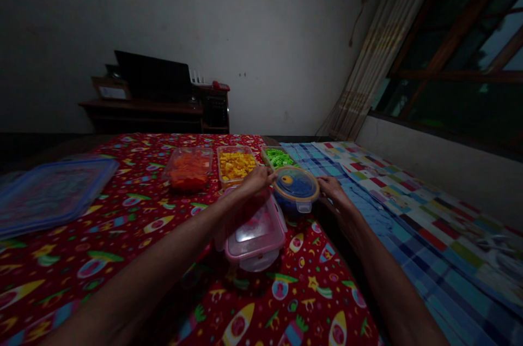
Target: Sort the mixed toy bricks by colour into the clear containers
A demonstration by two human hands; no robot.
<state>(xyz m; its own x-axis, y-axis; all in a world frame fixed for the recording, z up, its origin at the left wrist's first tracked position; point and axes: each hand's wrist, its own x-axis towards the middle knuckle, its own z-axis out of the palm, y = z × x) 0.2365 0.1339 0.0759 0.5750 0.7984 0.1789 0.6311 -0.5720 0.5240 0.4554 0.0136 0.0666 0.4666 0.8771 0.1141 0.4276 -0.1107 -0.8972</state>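
A round food container (295, 205) with blue contents stands near the right edge of the red patterned cloth. Its clear lid (304, 181) has an orange-yellow rim and a round yellow part on top; one clip hangs at the front. My left hand (260, 178) grips the lid's left edge with closed fingers, while my right hand (332, 190) pinches its right edge. Partly under my left forearm lies a rectangular container (253, 231) with a pink-rimmed lid. Behind are open clear boxes of orange pieces (190, 170), yellow pieces (236, 165) and green pieces (279, 157).
A large flat blue-rimmed lid or tray (61, 193) rests at the left. Right of the red cloth (155, 259) spread blue plaid fabric (408, 259) and a patchwork cover (404, 199). A desk (143, 107) with a dark monitor (153, 78) stands against the wall.
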